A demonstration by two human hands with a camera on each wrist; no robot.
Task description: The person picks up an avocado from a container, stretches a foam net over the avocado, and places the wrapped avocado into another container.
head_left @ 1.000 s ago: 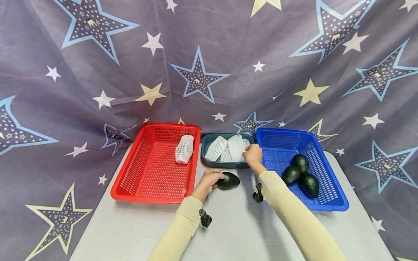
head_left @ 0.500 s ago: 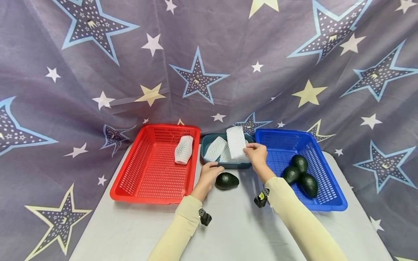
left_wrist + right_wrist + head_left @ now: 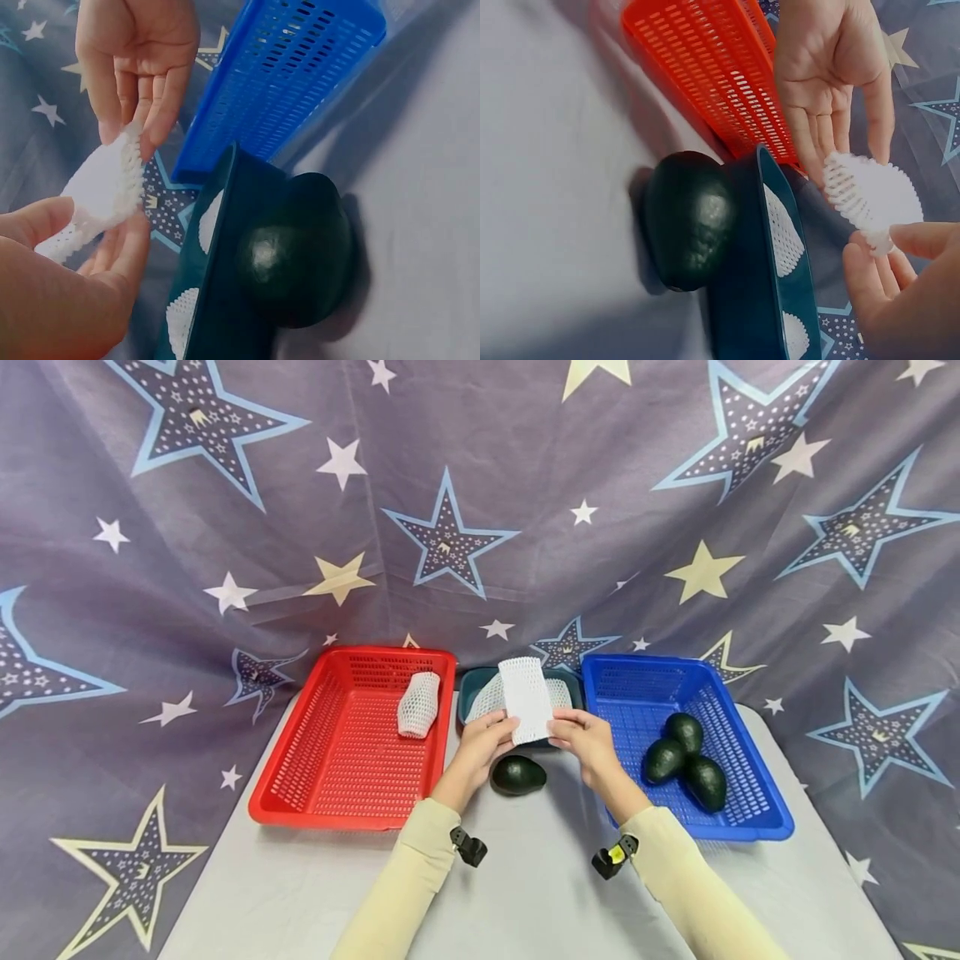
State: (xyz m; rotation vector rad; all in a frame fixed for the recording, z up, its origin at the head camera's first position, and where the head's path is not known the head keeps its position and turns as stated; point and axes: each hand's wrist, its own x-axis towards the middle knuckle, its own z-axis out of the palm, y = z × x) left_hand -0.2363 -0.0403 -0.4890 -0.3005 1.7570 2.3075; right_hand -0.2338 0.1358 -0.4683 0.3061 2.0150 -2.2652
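Note:
Both hands hold one white foam net sleeve (image 3: pixel 526 697) up over the front of the dark teal box. The left hand (image 3: pixel 480 750) pinches its lower left edge between thumb and fingers; the right hand (image 3: pixel 587 745) pinches the lower right edge. In the left wrist view the sleeve's near end (image 3: pixel 132 176) is partly spread between the two hands. A dark green avocado (image 3: pixel 518 775) lies on the table just below the hands, in front of the teal box (image 3: pixel 739 300). More white net sleeves (image 3: pixel 558 693) lie in that box, partly hidden by the held one.
To the left stands a red basket (image 3: pixel 352 821) with one net-covered item (image 3: pixel 418 704) inside. On the right, a blue basket (image 3: pixel 750 835) holds three avocados (image 3: pixel 683 758). A star-patterned cloth (image 3: pixel 450 435) hangs behind the white table (image 3: pixel 525 877).
The left hand let go of the avocado and moved up to the sleeve. The right hand lifted the sleeve out of the teal box and brought it slightly left and nearer.

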